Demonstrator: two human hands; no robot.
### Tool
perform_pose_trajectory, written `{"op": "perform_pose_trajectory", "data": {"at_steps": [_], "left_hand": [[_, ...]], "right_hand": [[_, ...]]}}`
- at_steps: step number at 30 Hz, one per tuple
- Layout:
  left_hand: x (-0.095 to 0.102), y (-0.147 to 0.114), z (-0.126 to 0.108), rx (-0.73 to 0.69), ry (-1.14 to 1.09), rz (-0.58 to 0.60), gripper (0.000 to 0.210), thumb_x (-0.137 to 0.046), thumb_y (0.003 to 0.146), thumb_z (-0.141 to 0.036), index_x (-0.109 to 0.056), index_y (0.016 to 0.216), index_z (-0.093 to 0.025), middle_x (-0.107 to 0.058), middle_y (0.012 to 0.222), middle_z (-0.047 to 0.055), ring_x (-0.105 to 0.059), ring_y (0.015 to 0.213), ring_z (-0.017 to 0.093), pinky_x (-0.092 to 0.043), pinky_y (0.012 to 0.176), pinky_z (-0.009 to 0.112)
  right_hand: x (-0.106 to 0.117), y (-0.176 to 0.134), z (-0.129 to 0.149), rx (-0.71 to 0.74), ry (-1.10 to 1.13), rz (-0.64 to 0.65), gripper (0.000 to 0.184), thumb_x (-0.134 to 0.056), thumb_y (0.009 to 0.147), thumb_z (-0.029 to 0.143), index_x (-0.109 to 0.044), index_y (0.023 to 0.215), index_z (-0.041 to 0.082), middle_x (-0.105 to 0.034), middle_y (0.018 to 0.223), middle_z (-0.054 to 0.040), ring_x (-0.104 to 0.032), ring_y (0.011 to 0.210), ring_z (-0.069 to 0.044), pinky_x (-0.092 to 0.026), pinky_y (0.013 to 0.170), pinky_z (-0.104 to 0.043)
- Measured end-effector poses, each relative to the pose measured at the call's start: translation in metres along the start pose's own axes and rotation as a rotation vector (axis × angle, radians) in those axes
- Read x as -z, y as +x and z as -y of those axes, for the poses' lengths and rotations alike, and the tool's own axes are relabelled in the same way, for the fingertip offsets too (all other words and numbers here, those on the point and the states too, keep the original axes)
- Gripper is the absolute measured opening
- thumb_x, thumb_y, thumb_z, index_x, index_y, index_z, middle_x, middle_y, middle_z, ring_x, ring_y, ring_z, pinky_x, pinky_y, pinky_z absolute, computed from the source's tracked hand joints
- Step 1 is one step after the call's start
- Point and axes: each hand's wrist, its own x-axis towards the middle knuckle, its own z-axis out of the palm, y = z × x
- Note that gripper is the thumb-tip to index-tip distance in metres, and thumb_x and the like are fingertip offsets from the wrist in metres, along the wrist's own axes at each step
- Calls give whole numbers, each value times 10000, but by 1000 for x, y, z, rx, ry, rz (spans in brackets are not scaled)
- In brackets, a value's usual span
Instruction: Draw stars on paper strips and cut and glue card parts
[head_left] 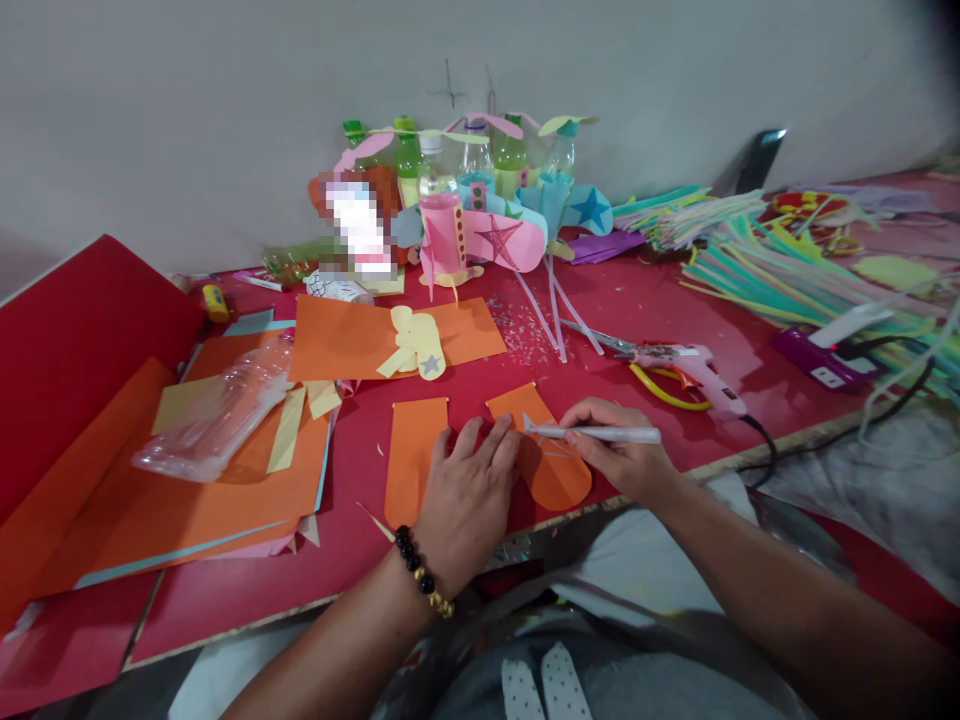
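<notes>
My right hand [626, 450] is closed around a silver-white pen [611, 434]. The pen's tip touches an orange paper strip with one rounded end [559, 480], where pale silver lines form part of a star-like outline. Fingers stretched out, my left hand [472, 490] lies flat, its fingertips on the edge of that strip. A second orange strip [415, 450] rests partly under the same hand. Just behind, cream paper cutouts [420, 345] with a grey star lie on a larger orange sheet [337, 340].
Decorated bottle planes [442, 230] stand along the wall. To the right are scissors [667, 395], a pink glue gun [701, 375], a purple power block [821, 360] and pipe cleaners [780, 270]. Leftward, a clear plastic bottle [217, 420] lies on stacked orange paper [247, 510].
</notes>
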Motion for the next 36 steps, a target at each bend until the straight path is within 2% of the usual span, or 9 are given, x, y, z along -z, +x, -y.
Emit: {"op": "perform_pose_trajectory", "data": {"at_steps": [8, 13, 17, 21, 26, 36], "left_hand": [[2, 1, 0, -2, 8, -7, 381, -430, 933, -186, -478, 1309, -230, -463, 1430, 27, -396, 1261, 260, -360, 1014, 470], [1, 0, -1, 7, 8, 11, 402, -412, 943, -194, -441, 1344, -213, -445, 1446, 15, -376, 1274, 268, -346, 1033, 481], [1, 0, 0, 5, 9, 29, 389, -396, 951, -198, -450, 1336, -227, -433, 1454, 3, -366, 1282, 271, -340, 1037, 490], [1, 0, 0, 5, 7, 13, 393, -411, 943, -186, -452, 1333, -214, -445, 1445, 13, -381, 1267, 266, -347, 1033, 486], [1, 0, -1, 2, 2, 6, 394, -410, 940, -180, -461, 1328, -232, -447, 1443, 14, -386, 1265, 266, -344, 1033, 483], [2, 0, -1, -1, 7, 11, 383, -408, 942, -188, -466, 1317, -238, -445, 1443, 16, -383, 1271, 264, -347, 1028, 482]], "right_hand": [[-1, 1, -1, 3, -6, -8, 109, -551, 882, 265, -621, 844, 190, -619, 724, -14, -536, 622, -133, -411, 563, -252], [-1, 1, -2, 4, -23, -58, 82, -564, 872, 254, -608, 849, 189, -625, 741, -19, -558, 656, -143, -423, 594, -258], [0, 1, 0, 8, 1, -21, 93, -551, 875, 245, -612, 832, 190, -624, 726, -16, -558, 642, -142, -419, 578, -254], [0, 0, 0, -7, -18, -60, 87, -562, 870, 254, -613, 843, 190, -629, 733, -19, -562, 652, -147, -420, 584, -257], [1, -1, 1, 11, -3, -32, 81, -562, 863, 239, -615, 822, 193, -627, 720, -17, -559, 638, -145, -417, 574, -257], [1, -1, 2, 1, -11, -56, 79, -564, 862, 243, -613, 822, 196, -619, 710, -12, -543, 620, -142, -406, 553, -256]]}}
